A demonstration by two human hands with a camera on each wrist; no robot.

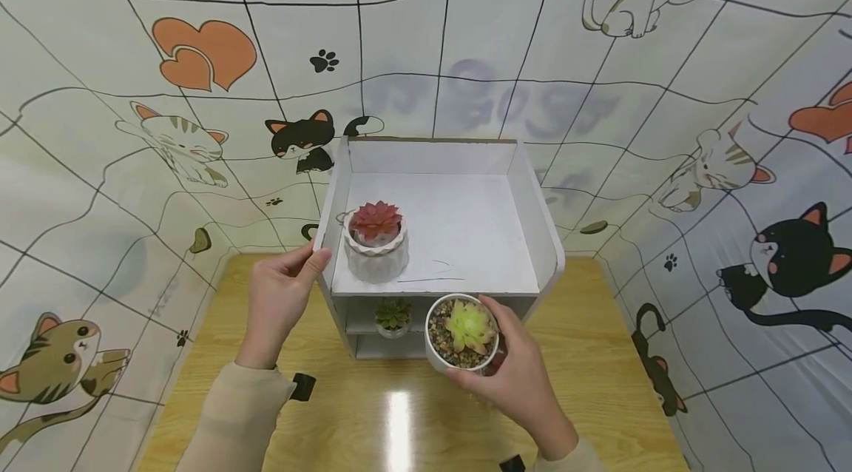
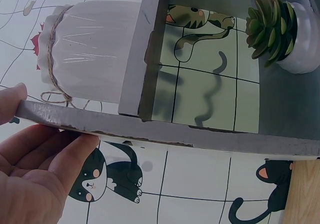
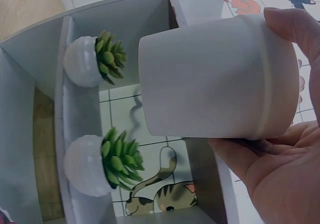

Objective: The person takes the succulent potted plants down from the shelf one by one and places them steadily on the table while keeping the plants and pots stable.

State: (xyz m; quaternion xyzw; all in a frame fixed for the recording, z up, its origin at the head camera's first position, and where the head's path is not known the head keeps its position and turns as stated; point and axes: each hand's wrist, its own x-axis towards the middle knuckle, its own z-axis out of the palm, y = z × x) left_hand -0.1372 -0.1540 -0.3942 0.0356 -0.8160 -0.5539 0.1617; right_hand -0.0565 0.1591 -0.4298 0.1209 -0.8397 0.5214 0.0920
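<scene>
A white shelf unit (image 1: 459, 228) stands at the far edge of a wooden surface (image 1: 339, 427). The left hand (image 1: 282, 294) pinches the unit's left side panel (image 2: 115, 126) between thumb and fingers near the front corner. The right hand (image 1: 515, 376), fingers curved around it, holds a white pot (image 1: 438, 355) of yellow-green succulent (image 1: 470, 325) and gravel before the unit's front edge, slightly right of its middle. A red succulent (image 1: 376, 220) in a twine-tied pot (image 1: 376, 257) sits on top near the left edge; two green succulents (image 3: 120, 159) sit below.
</scene>
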